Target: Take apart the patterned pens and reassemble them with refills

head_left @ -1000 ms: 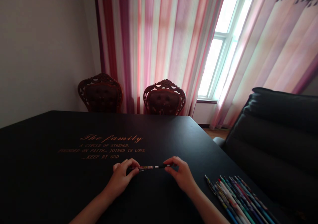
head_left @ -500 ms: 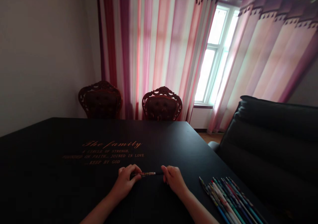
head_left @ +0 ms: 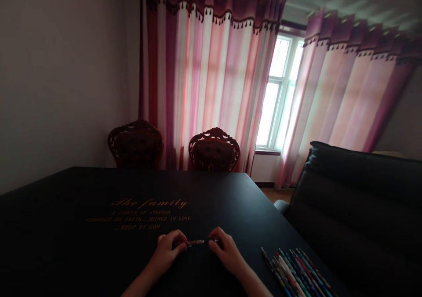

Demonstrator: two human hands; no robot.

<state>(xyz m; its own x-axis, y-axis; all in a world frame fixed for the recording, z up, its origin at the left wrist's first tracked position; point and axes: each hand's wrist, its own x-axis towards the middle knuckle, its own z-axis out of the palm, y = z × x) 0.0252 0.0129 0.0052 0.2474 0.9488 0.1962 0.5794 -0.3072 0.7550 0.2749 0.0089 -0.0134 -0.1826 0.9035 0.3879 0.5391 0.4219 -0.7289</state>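
A slim pen [head_left: 196, 242] with a patterned barrel and a dark right end is held level, low over the black table. My left hand [head_left: 169, 246] pinches its left end between thumb and fingers. At the dark right end, the thumb and fingers of my right hand [head_left: 226, 248] close around it, so the tip is partly hidden. To the right of my right forearm lies a bunch of pens [head_left: 296, 270] in several colours, side by side on the tabletop.
The black table [head_left: 214, 200] carries gold lettering [head_left: 150, 203] left of centre. Beyond its far edge stand two carved chairs [head_left: 135, 145] [head_left: 214, 150]. A black leather seat [head_left: 356, 191] is close along the right side. Striped curtains [head_left: 211, 77] hang by a window [head_left: 275, 90].
My right hand has turned and its fingers now pinch the pen's dark end. My left hand keeps its hold. The camera has tilted up slightly, so everything sits lower.
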